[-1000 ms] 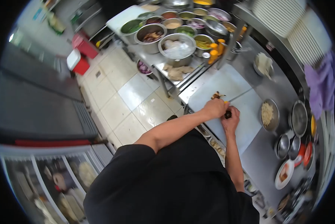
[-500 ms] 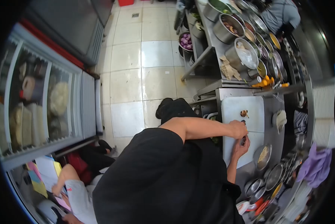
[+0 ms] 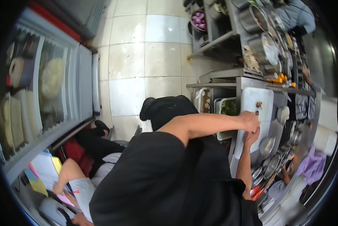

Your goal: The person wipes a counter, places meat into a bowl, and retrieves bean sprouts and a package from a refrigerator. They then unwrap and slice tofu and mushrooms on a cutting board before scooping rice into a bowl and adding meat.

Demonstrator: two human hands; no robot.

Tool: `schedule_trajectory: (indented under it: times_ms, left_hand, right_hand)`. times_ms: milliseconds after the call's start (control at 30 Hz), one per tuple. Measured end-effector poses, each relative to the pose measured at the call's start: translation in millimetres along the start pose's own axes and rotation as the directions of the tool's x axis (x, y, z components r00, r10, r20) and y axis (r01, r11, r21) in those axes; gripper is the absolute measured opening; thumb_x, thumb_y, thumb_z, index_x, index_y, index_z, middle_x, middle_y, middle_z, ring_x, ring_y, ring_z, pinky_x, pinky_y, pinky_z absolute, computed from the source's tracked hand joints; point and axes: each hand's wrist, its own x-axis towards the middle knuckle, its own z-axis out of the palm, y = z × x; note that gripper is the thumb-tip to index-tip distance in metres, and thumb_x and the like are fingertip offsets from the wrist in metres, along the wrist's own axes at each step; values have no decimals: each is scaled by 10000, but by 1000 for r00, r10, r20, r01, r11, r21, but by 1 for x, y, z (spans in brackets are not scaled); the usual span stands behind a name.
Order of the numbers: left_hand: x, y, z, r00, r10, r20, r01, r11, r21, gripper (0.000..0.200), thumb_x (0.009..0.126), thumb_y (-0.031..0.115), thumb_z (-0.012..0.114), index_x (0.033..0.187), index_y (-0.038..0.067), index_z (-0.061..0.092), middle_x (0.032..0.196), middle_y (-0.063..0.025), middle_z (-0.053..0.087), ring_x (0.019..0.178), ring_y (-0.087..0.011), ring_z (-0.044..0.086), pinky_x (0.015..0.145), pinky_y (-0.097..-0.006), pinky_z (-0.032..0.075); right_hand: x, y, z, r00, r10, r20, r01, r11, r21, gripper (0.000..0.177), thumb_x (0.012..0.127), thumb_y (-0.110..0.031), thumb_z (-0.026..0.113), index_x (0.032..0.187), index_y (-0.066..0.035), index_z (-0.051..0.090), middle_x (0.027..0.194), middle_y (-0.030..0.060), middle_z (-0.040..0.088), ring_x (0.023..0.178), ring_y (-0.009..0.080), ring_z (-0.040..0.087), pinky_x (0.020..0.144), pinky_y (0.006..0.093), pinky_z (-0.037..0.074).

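A white cutting board [image 3: 266,96] lies on the steel counter at my front. Both hands meet over it. My left hand [image 3: 249,121] reaches across with fingers curled closed, a bit of something dark showing at its far edge. Just below and touching it is my right hand [image 3: 251,137], its fingers pinched together around something small and dark. What either hand holds is too small and blurred to name. Small brown scraps [image 3: 259,104] lie on the board beyond my left hand. A steel bowl [image 3: 267,146] with pale pieces in it stands near my right hand.
Steel pots [image 3: 253,20] crowd the counter at the upper right. Under the counter sits a white basket of greens [image 3: 228,107]. Purple onions [image 3: 199,20] fill a bowl on a shelf. A glass-front fridge [image 3: 50,86] and a seated person [image 3: 82,188] are at the left.
My view has shifted, and the board and counter appear farther right. Both hands stay together over the board. The dark item between them shows less now.
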Motion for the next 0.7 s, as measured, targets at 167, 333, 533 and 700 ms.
schedule_trajectory:
  times_ms: [167,333,533,700]
  left_hand:
    - [-33,9,-39,964,-264,39,267,952,-146,493,891,382,388,844,-41,637,848,-263,621,841,-394,610,780,-449,472]
    - [-26,13,-46,903,-409,130,412,911,2,509,906,399,373,884,-38,634,921,-264,614,925,-421,572,837,-477,432]
    - [4,12,-18,884,-426,191,403,903,151,579,908,437,374,893,-92,611,876,-333,589,928,-455,558,827,-495,424]
    - [42,2,15,919,-349,184,284,909,304,600,910,464,366,867,-81,613,836,-324,594,854,-470,574,779,-492,459]
  right_hand:
    - [-2,-1,10,971,191,-143,-204,975,-87,275,787,-138,623,1030,-12,596,937,133,625,854,219,594,722,329,484]
    - [-12,-28,12,945,155,-288,-196,973,-121,180,776,-130,645,938,-55,636,950,125,634,905,291,571,835,366,441]
    - [-14,-43,5,925,129,-358,-155,987,-45,176,745,-78,652,916,-54,620,926,103,631,880,273,569,773,348,460]
    - [-17,-39,4,915,124,-383,-137,991,-6,153,737,-63,644,878,-20,605,915,126,621,881,309,551,791,378,445]
